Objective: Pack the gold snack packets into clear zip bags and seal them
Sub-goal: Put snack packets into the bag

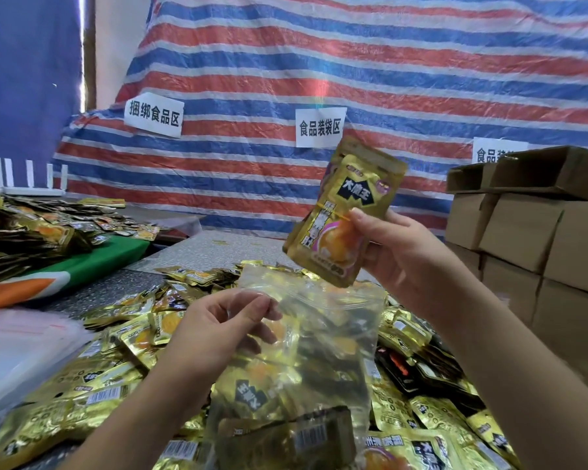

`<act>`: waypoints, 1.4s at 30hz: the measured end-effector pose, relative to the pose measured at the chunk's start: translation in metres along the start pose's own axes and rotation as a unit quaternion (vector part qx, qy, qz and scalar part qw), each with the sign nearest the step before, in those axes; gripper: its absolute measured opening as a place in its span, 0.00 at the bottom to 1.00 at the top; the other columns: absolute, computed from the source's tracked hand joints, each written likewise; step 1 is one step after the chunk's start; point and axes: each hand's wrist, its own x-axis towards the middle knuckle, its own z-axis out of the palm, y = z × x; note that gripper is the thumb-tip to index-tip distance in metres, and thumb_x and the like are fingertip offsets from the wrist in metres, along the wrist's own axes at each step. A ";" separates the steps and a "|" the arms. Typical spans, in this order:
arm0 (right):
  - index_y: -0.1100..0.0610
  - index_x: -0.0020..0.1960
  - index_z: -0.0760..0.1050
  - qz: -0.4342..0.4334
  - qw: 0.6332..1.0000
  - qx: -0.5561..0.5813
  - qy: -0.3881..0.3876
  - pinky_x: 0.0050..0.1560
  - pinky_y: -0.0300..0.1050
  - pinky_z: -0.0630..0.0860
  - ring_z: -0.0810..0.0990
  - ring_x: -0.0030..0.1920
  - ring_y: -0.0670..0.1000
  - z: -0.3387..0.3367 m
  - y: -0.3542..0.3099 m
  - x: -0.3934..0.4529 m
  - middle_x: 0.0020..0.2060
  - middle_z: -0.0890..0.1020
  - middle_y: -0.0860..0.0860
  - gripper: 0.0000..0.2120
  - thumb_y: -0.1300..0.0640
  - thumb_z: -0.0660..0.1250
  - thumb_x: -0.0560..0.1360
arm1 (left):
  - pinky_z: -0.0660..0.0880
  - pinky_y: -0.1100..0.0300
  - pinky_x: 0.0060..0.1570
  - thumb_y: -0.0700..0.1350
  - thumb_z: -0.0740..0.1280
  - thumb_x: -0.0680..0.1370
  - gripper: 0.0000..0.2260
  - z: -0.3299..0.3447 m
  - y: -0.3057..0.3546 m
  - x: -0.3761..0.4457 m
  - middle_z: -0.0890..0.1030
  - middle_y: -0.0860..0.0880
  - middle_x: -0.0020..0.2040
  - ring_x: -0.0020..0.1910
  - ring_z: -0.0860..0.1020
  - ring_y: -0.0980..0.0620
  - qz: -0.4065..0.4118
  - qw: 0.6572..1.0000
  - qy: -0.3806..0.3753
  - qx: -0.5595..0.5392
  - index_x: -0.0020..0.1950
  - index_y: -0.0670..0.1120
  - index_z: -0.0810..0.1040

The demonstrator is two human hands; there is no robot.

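The right hand (408, 252) is gripping a small stack of gold packets (345, 212), holding it upright just above the mouth of the zip bag (319, 334). The left hand (218, 330) is pinching the bag's left top edge, holding it over the loose packets (92, 385) heaped across the worktop (197, 252)'s near part. Cardboard boxes (537, 239) are standing at its right edge.

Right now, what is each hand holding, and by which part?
The right hand grips a gold snack packet at its right edge, mid-height. The left hand pinches the clear zip bag near its upper left edge.
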 end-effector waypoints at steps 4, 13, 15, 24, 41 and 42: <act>0.60 0.54 0.81 -0.032 0.986 -0.165 -0.017 0.48 0.44 0.80 0.86 0.46 0.52 -0.002 0.005 -0.007 0.45 0.87 0.54 0.14 0.58 0.71 0.69 | 0.76 0.63 0.30 0.54 0.70 0.67 0.11 0.000 0.001 0.000 0.85 0.45 0.40 0.32 0.80 0.53 -0.003 1.000 0.007 0.003 0.40 0.47 0.86; 0.55 0.56 0.81 0.032 0.949 -0.299 -0.096 0.46 0.39 0.81 0.86 0.49 0.51 -0.004 0.001 -0.017 0.48 0.87 0.51 0.09 0.62 0.70 0.76 | 0.77 0.53 0.36 0.56 0.66 0.71 0.12 0.002 0.001 -0.002 0.86 0.46 0.43 0.34 0.82 0.50 -0.027 0.999 0.028 0.026 0.42 0.52 0.85; 0.55 0.56 0.81 0.031 0.946 -0.306 -0.106 0.47 0.41 0.81 0.85 0.51 0.50 -0.004 0.001 -0.017 0.50 0.86 0.50 0.10 0.62 0.69 0.77 | 0.78 0.55 0.35 0.57 0.66 0.71 0.12 0.003 0.002 -0.002 0.86 0.47 0.45 0.35 0.83 0.50 -0.024 0.999 0.025 0.024 0.43 0.53 0.85; 0.55 0.60 0.76 0.090 0.894 -0.403 -0.175 0.55 0.57 0.82 0.86 0.50 0.54 0.006 -0.001 -0.021 0.51 0.85 0.56 0.09 0.61 0.64 0.81 | 0.77 0.61 0.29 0.53 0.63 0.74 0.14 0.007 0.005 -0.004 0.86 0.46 0.45 0.34 0.83 0.49 -0.011 1.000 0.000 0.022 0.45 0.49 0.85; 0.43 0.42 0.74 0.059 0.664 -0.690 -0.282 0.33 0.33 0.67 0.73 0.36 0.37 0.034 -0.009 -0.019 0.39 0.78 0.41 0.08 0.52 0.66 0.79 | 0.81 0.56 0.32 0.51 0.64 0.75 0.11 0.014 -0.001 -0.007 0.86 0.43 0.38 0.36 0.85 0.46 0.026 0.999 -0.012 0.045 0.44 0.48 0.85; 0.43 0.44 0.76 0.050 0.669 -0.689 -0.275 0.31 0.31 0.66 0.74 0.35 0.36 0.035 -0.008 -0.019 0.38 0.78 0.41 0.05 0.50 0.67 0.78 | 0.80 0.57 0.30 0.51 0.64 0.75 0.12 0.014 -0.001 -0.007 0.86 0.43 0.37 0.34 0.85 0.47 0.026 0.999 -0.006 0.043 0.43 0.49 0.85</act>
